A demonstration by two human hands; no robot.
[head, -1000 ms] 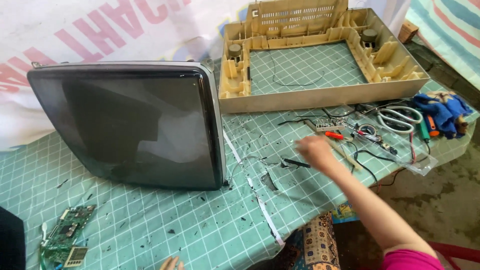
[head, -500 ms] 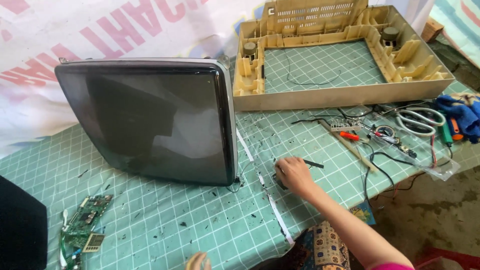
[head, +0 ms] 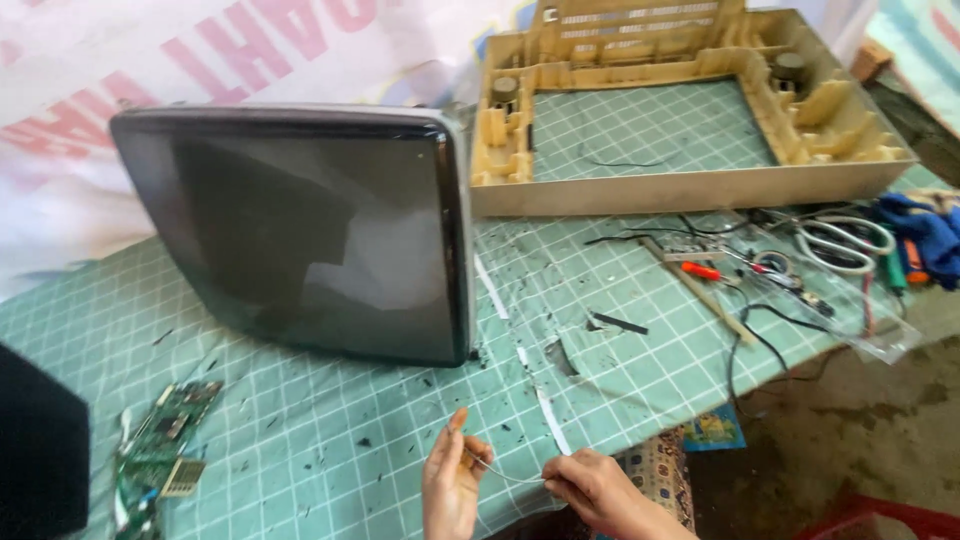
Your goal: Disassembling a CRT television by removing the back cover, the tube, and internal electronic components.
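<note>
Between the two hands, low at the bench's near edge, a thin pale wire (head: 503,473) is stretched. The left hand (head: 452,487) pinches one end with fingers closed on it, forefinger raised; the right hand (head: 593,489) grips the other end, closed as well. By the look of it, the step in hand is checking or straightening this short strand, and any further move would call for a steady pinch at both ends so the fine wire does not slip.

Just beyond the hands lie pale strips of tape (head: 552,420) and dark scraps on the green gridded bench (head: 300,440). Farther out, ahead of the left hand, a bare picture tube (head: 300,240) stands with its dark screen facing the person. Left of that hand lies a green circuit board (head: 160,445). Well beyond the right hand sits an empty beige housing (head: 690,185), with scissors (head: 845,243) and small tools near it.
</note>
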